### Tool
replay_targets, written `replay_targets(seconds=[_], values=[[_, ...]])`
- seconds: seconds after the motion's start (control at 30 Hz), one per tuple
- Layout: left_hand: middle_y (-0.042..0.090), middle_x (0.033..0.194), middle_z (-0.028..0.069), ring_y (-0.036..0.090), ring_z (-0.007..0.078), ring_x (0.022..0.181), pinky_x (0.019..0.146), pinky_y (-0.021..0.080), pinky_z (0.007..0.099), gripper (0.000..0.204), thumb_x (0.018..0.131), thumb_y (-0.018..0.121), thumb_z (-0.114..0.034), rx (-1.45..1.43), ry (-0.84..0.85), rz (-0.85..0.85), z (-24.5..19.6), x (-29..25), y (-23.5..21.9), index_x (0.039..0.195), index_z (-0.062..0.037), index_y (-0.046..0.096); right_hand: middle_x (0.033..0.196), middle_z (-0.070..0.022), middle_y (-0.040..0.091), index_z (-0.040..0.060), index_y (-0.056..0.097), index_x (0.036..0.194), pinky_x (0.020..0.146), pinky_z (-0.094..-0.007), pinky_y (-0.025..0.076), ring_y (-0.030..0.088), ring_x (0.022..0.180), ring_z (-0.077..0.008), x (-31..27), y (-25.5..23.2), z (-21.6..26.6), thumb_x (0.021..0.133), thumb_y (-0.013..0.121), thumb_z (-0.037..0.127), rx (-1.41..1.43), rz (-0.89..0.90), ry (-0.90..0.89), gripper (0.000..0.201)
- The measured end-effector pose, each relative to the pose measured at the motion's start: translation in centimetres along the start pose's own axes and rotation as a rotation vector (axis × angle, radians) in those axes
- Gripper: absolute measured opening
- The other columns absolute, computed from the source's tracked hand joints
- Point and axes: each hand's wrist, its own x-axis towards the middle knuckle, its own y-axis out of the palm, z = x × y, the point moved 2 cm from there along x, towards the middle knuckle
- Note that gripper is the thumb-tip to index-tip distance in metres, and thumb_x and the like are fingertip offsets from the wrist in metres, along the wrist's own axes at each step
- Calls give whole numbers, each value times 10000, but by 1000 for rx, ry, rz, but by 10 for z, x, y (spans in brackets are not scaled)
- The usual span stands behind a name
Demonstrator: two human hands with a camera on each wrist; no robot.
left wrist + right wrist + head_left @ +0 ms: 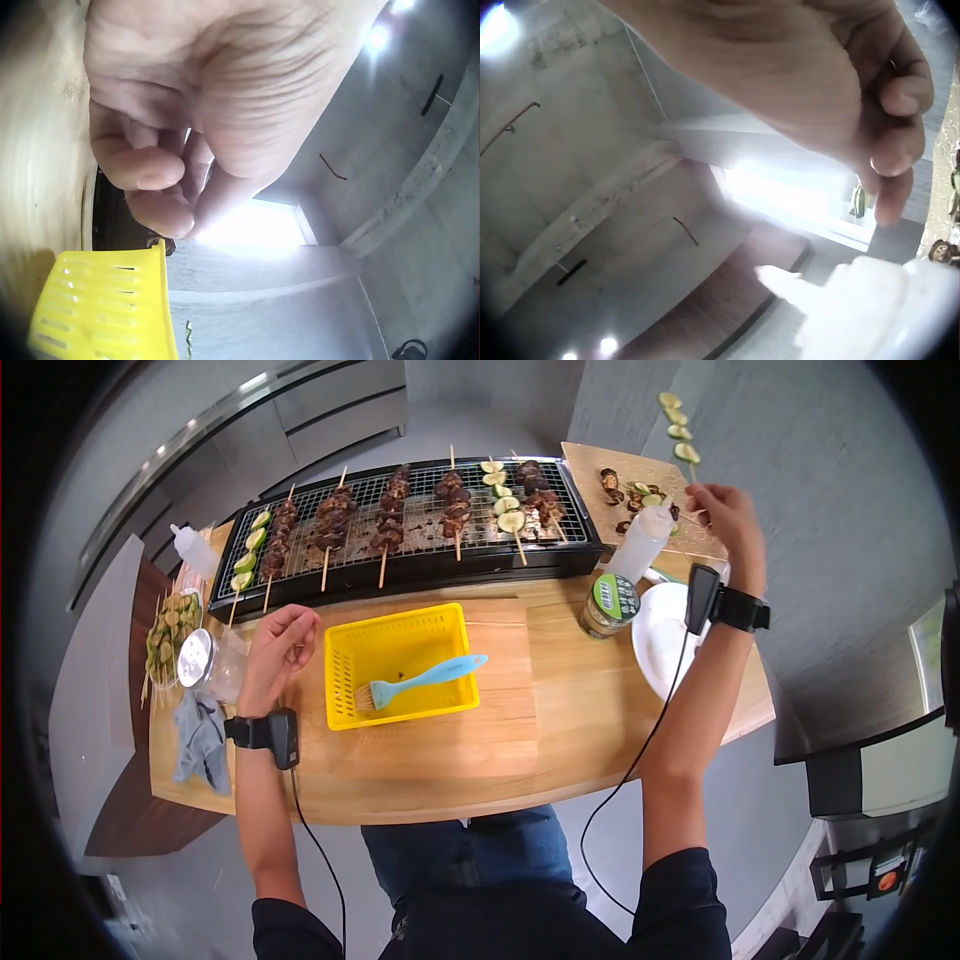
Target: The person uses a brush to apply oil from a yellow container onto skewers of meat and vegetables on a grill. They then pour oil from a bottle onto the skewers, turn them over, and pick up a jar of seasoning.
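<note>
My right hand pinches the lower end of a skewer of green-rimmed zucchini slices, raised above the golden board at the far right. In the right wrist view its fingers are curled, and a bit of the zucchini shows past the fingertips. My left hand hovers left of a yellow basket, fingers loosely curled with nothing held. A blue-handled brush lies in that basket. Behind it, meat skewers and zucchini skewers lie across the black grill.
Cooked pieces lie on the golden board. Below the right hand stand a white squeeze bottle, a green-lidded jar and a white plate. At left are more skewers, another squeeze bottle, a jar and a grey cloth.
</note>
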Motion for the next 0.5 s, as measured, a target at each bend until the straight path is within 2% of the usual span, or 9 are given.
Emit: replay_targets(seconds=[0.07,0.13,0.2,0.3,0.37,0.4,0.47,0.5], values=[[563,679,-34,453,25,496,431,290,163,164,959,608,-194,14,6,-24,-4,0,1,951,-32,637,694,-5,649,-44,697,950,491,-209,371,497,547,-47,-5,-2,19,936,602,186,107,-33,-24,249],[560,670,-35,448,25,495,433,286,164,167,958,609,-193,28,16,-55,-9,0,-1,945,-29,639,679,10,624,-35,689,963,485,-199,350,477,540,-37,-17,1,41,943,599,196,183,13,-52,249],[557,660,-35,444,25,490,430,273,164,171,957,610,-188,13,50,3,-14,2,0,935,-22,643,664,26,600,-27,681,975,480,-189,330,456,534,-27,-28,9,60,951,596,206,253,54,-81,249],[570,663,-28,485,31,495,418,296,162,170,949,617,-179,56,69,11,-37,3,20,932,-16,663,644,47,556,-13,669,1000,470,-178,307,431,525,-18,-40,34,86,958,599,233,348,197,-158,259],[609,696,-16,528,39,516,422,336,160,177,939,630,-181,66,71,32,-40,2,18,951,-13,686,634,49,545,-10,665,1005,459,-182,313,431,522,-18,-40,45,96,966,591,238,375,293,-207,262],[609,696,-16,528,39,516,422,336,160,177,939,630,-181,64,74,24,-43,3,22,951,-13,686,634,49,545,-10,665,1005,459,-182,313,431,522,-18,-43,57,103,966,591,238,376,299,-214,262],[594,696,-26,514,38,499,405,294,166,198,941,639,-218,83,79,19,-55,12,43,948,-25,678,656,27,588,-18,658,1007,455,-179,321,434,508,-21,-63,99,126,969,585,231,507,495,-262,262],[643,775,-7,574,47,590,471,391,155,230,941,642,-235,70,58,80,-58,14,45,1017,-23,688,671,9,613,-15,656,999,455,-174,325,432,498,-22,-72,116,134,969,584,222,536,537,-251,249]])
